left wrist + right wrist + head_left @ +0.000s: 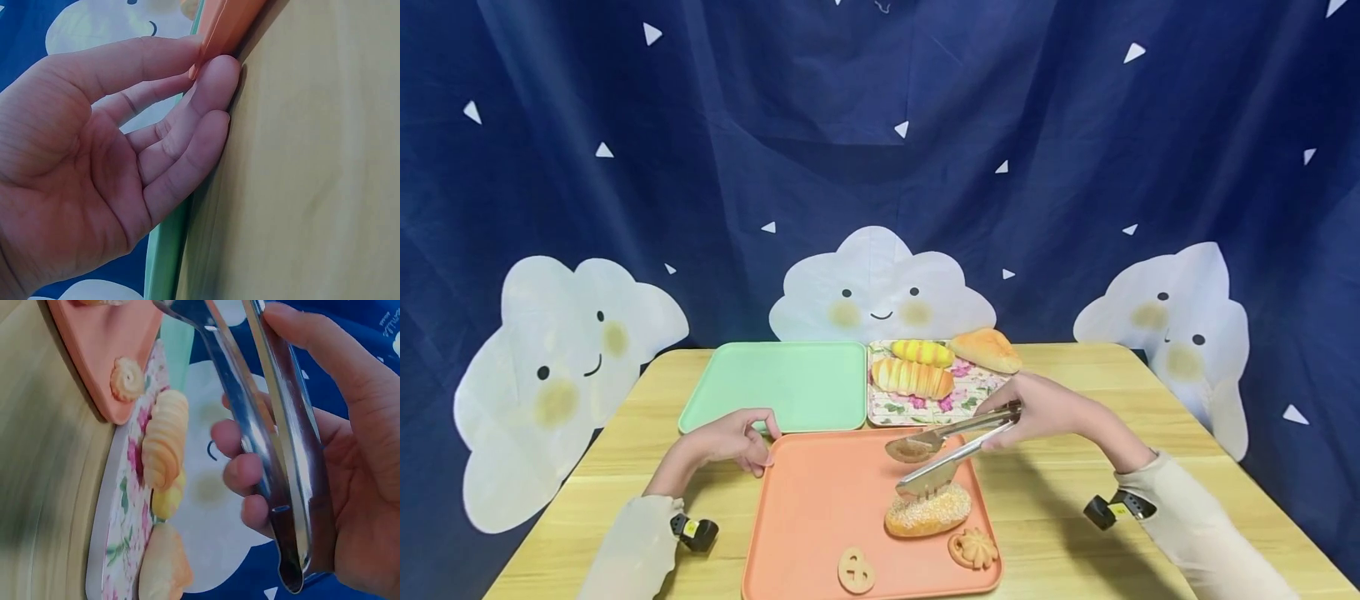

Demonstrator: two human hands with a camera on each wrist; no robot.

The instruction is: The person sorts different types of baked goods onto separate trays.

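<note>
Tongs are grasped in the right hand, their tips spread apart over the orange tray; whether the lower tip touches the seeded roll cannot be told. That roll lies toward the orange tray's right edge, with a flower-shaped cookie in the near right corner and a pretzel cookie by the near edge. The left hand pinches the orange tray's rim close to its far left corner. Along the tabletop's far edge sit a green tray and, just beside it, a floral tray carrying a ridged bread near its left edge, a yellow bread near its far edge and a plain bread at its far right corner.
</note>
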